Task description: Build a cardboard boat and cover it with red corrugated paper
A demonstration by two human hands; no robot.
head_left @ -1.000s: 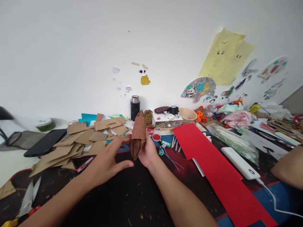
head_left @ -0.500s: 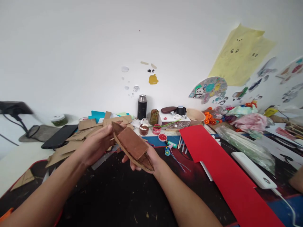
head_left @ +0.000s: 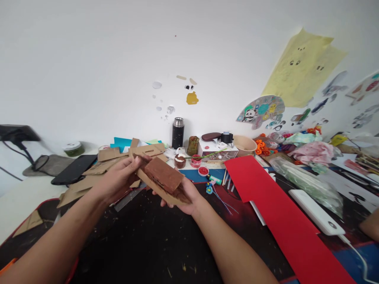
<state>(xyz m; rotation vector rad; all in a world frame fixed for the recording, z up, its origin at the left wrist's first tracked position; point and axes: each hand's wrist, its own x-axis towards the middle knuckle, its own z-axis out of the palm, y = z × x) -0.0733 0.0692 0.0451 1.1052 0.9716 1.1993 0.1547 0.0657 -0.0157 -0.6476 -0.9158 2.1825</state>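
Note:
A small cardboard boat (head_left: 164,175), painted brown with a raised block-like cover in the middle, is held in the air above the dark mat. Its bare cardboard side faces me, and it tilts down to the right. My left hand (head_left: 122,175) pinches the boat's left tip between thumb and fingers. Under the right end, my right hand (head_left: 189,193) supports the boat from below, its fingertips showing past the near side. The boat hides part of both hands.
Cardboard scraps (head_left: 78,191) pile up at the left, near a black phone-like slab (head_left: 74,169). Behind stand a black thermos (head_left: 178,134) and open paint jars (head_left: 180,161). Red card (head_left: 266,213) and a white power strip (head_left: 316,213) lie right. Someone's arm (head_left: 370,225) shows at the right edge.
The boat has moved slightly up and left and turned, so more of its bare cardboard side shows. Both hands keep hold of it.

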